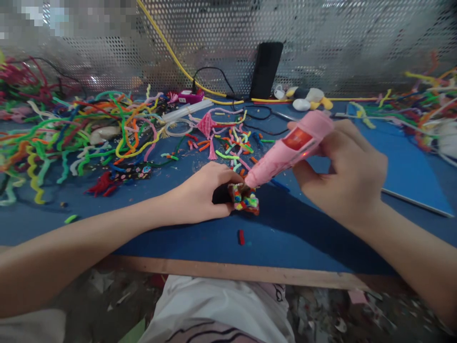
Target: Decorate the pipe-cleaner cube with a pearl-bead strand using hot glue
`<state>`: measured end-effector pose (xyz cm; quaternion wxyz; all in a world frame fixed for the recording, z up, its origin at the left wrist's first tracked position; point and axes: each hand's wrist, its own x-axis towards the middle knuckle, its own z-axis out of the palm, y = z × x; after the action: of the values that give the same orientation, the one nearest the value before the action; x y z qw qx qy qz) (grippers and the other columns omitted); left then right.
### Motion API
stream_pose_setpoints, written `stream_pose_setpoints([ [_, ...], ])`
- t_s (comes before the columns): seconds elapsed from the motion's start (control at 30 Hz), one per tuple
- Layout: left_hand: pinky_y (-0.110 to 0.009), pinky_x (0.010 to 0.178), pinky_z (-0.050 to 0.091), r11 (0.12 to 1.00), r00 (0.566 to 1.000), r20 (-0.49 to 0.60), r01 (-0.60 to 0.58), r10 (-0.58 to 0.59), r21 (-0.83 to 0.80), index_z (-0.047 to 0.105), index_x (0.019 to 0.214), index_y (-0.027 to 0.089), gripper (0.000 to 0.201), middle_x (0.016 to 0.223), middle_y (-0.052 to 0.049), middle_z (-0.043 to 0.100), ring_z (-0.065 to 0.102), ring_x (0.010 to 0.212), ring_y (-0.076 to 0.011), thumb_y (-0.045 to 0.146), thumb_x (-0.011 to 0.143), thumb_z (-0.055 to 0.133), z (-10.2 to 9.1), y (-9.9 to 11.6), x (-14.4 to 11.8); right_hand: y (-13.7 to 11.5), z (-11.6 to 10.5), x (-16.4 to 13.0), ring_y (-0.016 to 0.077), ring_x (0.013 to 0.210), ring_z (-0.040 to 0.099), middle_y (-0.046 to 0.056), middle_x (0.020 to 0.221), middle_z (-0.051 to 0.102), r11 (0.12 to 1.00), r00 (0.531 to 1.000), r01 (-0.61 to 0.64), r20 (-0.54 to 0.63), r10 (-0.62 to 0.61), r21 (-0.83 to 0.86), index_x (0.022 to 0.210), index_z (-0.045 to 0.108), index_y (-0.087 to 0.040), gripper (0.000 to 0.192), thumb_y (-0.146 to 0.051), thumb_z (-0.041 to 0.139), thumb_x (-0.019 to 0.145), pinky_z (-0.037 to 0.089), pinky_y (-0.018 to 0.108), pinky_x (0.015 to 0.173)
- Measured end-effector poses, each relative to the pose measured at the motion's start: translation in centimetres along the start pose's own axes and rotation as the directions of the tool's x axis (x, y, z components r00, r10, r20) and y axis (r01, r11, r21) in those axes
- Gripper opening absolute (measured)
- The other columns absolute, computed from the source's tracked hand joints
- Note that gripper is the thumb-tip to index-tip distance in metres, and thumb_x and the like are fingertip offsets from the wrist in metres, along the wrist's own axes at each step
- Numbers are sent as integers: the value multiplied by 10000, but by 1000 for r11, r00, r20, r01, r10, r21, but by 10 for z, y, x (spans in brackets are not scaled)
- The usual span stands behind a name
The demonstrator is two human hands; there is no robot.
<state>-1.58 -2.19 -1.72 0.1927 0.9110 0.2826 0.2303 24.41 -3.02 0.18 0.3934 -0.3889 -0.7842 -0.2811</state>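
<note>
Head view: the left hand [203, 193] rests on the blue table [171, 238], its fingers closed around a small multicolored pipe-cleaner piece [244, 199] that sits on the tabletop near the front edge, close to the middle of the frame. A dark part of that piece shows at the fingertips (what it is cannot be told). The right hand [348, 174] is raised above the table and wrapped around a pink glue gun [289, 150], which slants down to the left so that its tip touches the top of the pipe-cleaner piece. A small red scrap [242, 237] lies on the table just in front of the piece. Farther back, cut bits of pipe cleaner [232, 143] are scattered, and a large tangle of long pipe cleaners [71, 133] covers the left side. A black phone [266, 69] leans upright against the perforated metal wall [357, 43], with a yellow cable [167, 45] running along it.
</note>
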Motion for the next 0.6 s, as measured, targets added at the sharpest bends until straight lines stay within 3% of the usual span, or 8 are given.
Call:
stream_pose_setpoints([
  [0.17,-345,924,487,997,998,-22,-66,65,-32,653,1121,115,302,1035,-93,723,652,976,-210,189,829,672,-1,-1,-3,4,-4,0,310,967,717,85,982,721,996,988,79,-131,-85,-51,1197,623,-210,405,-125,691,807,578,435,802],
  [0.27,-353,921,495,997,996,-35,-77,76,-29,642,1139,113,314,1062,-113,729,658,990,-220,226,847,664,-1,-3,-5,8,-4,1,306,949,712,73,966,713,994,982,105,-153,-109,-38,1221,619,-229,402,-159,676,830,564,441,798],
  [0.6,-369,945,505,999,1000,12,23,-22,-47,682,1061,175,271,1058,-89,754,679,1013,-238,199,791,686,-3,3,0,13,-7,5,293,976,693,46,994,727,984,966,170,-187,-177,-49,1288,619,-295,444,-200,660,855,526,488,860],
])
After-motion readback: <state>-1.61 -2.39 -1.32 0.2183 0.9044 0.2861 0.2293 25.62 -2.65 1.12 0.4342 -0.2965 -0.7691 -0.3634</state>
